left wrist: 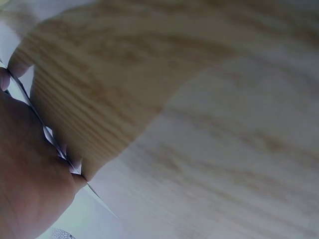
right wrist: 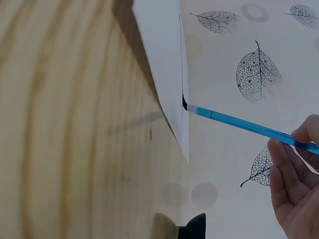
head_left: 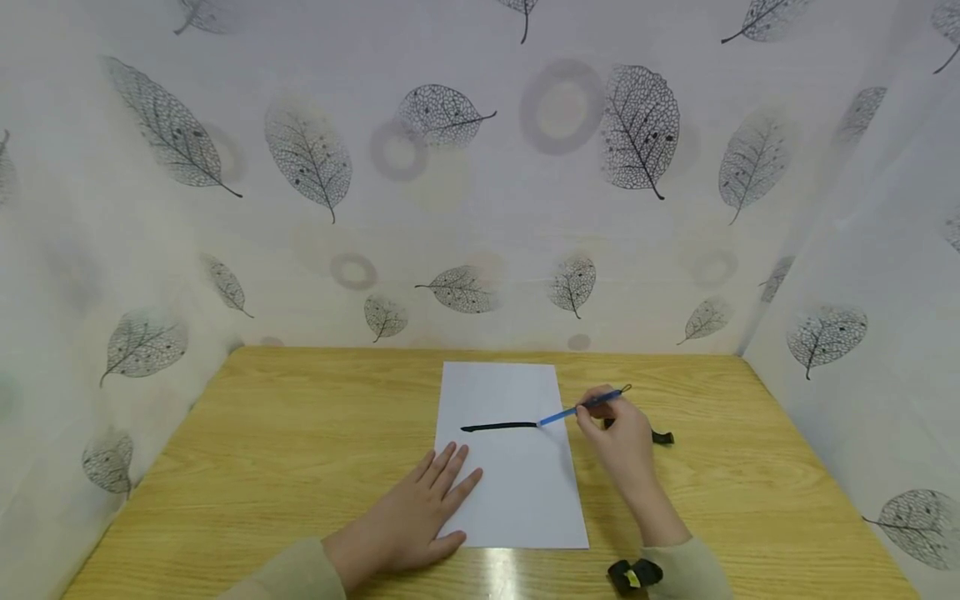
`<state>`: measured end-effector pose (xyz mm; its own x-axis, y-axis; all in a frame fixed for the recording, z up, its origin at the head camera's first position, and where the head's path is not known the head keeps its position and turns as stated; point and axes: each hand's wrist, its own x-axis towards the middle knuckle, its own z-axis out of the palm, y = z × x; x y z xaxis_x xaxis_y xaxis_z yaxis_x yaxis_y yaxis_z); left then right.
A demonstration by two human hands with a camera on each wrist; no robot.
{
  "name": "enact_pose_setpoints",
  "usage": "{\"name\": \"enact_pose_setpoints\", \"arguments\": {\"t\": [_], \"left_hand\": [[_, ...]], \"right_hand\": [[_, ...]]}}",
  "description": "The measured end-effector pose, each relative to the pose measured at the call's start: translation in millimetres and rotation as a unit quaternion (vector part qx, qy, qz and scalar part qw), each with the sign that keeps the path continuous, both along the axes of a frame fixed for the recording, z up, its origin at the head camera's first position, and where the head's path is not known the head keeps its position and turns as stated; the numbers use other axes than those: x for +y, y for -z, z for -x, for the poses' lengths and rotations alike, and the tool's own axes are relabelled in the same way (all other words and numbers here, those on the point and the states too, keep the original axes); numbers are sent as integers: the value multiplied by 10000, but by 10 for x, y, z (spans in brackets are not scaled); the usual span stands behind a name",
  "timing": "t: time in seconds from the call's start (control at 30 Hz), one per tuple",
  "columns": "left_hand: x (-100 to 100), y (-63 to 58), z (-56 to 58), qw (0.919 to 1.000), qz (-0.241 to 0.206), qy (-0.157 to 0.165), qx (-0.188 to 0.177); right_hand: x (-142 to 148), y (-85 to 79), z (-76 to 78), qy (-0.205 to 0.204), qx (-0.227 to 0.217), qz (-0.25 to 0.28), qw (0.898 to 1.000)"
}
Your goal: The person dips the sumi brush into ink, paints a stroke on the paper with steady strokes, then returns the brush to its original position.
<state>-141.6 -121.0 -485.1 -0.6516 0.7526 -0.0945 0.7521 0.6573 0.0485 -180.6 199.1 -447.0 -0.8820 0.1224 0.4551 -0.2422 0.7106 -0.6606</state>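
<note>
A white sheet of paper (head_left: 517, 492) lies on the wooden table, crossed by a thick, nearly level black stroke (head_left: 498, 427). My right hand (head_left: 622, 433) pinches a slim blue brush (head_left: 558, 415) with a small loop at its upper end. In the right wrist view the brush's black tip (right wrist: 185, 103) meets the paper, and thumb and fingers hold the blue handle (right wrist: 249, 124). In the head view that tip is at the right end of the stroke. My left hand (head_left: 423, 512) rests with spread fingers on the paper's lower left edge.
A small black object (head_left: 662, 437) sits on the table (head_left: 315, 433) behind my right hand, partly hidden by it. Leaf-patterned cloth (head_left: 480, 208) rises at the back and both sides. A black device (head_left: 633, 575) is by my right sleeve.
</note>
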Motion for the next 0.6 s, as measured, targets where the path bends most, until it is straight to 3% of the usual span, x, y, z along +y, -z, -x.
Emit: {"name": "enact_pose_setpoints", "arguments": {"t": [0.13,0.6], "left_hand": [[-12,23,3,9998,-188,67,25],[-5,-11,-2,9999,-89,41,-59]], "right_hand": [[18,5,-13,23,157,-200,9997],[2,-13,-81,-67,623,-737,9953]]}}
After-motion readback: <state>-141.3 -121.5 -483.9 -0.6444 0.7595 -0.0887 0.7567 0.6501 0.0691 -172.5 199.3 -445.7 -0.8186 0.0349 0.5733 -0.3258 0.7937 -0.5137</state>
